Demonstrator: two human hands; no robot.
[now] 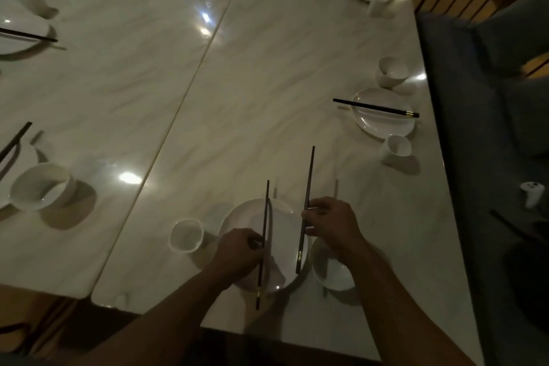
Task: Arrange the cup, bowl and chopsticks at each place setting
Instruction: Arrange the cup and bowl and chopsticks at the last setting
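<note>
At the near table edge lies a white plate (282,214). My left hand (237,252) pinches one dark chopstick (265,208) over the plate's left half. My right hand (329,223) pinches a second dark chopstick (309,175) over the plate's right rim. Both sticks point away from me, roughly parallel and apart. A white cup (186,235) stands just left of the plate. A white bowl (331,272) sits right of the plate, partly hidden under my right wrist.
Other settings ring the marble table (237,83): a plate with chopsticks (375,108), a cup (396,148) and a bowl (392,70) at right, a bowl (41,187) at left. A grey bench (490,128) with a white controller (531,194) runs along the right.
</note>
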